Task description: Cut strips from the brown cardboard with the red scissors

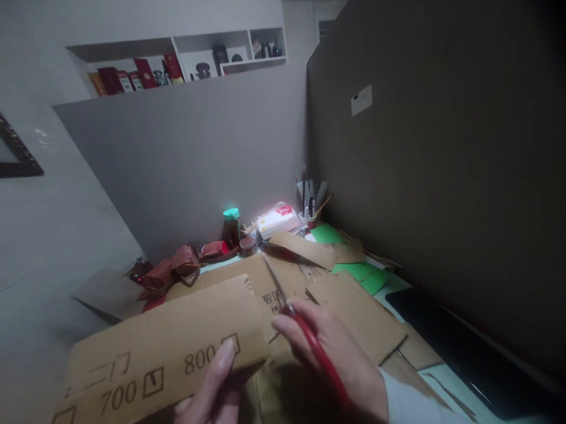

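Note:
My left hand (pixel 212 387) grips a printed piece of cardboard (pixel 176 333) by its lower edge, the thumb flat on top beside the "800" mark. In my right hand (pixel 331 346) is a pair of scissors (pixel 318 353) with red handles, the blades pointing up and away from me. The blades lie just right of the cardboard's right edge and seem apart from it. More cardboard sheets (pixel 361 314) lie under and beyond both hands, some with printed marks.
A black flat panel (pixel 459 354) lies at the right, near green sheets (pixel 366 274). Behind stand a cup of brushes and tools (pixel 310 205), a white packet (pixel 278 221) and a jar with a teal lid (pixel 231 223). Reddish-brown crafted pieces (pixel 173 268) sit at left. Grey partitions (pixel 207 159) enclose the table.

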Motion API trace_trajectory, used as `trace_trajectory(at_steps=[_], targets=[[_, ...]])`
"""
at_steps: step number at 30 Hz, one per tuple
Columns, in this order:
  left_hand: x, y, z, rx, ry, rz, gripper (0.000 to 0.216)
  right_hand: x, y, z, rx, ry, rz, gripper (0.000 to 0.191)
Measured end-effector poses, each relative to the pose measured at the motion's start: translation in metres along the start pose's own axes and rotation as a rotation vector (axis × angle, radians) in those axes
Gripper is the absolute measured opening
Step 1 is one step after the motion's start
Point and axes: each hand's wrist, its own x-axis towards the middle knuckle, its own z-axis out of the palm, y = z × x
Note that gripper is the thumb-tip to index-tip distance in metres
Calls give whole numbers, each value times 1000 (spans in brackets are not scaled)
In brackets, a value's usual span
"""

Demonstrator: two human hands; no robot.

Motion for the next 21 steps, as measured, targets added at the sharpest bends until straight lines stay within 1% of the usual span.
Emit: trace_trajectory(at_steps=[2, 4, 8, 11, 14, 17, 19, 21], targets=[[4, 7, 3, -110, 17, -51, 27, 8, 4, -10, 55, 41, -12, 33], [4, 12, 6, -186, 33, -87, 37, 14, 6, -18, 129, 45, -12, 32], [1, 16, 9, -246, -11, -140, 49, 18, 4, -23, 314, -46, 20, 49], [2, 13, 5, -243, -26, -177, 60, 17, 1, -22, 429, -99, 43, 53], [3, 10, 2, -185, -63, -245, 73, 16, 0, -24, 509, -106, 59, 52], [1, 9, 4, -128, -100, -292, 87, 15, 1, -25, 574, -109, 78, 51], [-2, 9, 8, -114, -103, -285, 86, 14, 3, -24, 615, -108, 89, 50], [-3, 8, 9, -106, -97, -273, 78, 13, 8, -20, 664, -109, 99, 41]])
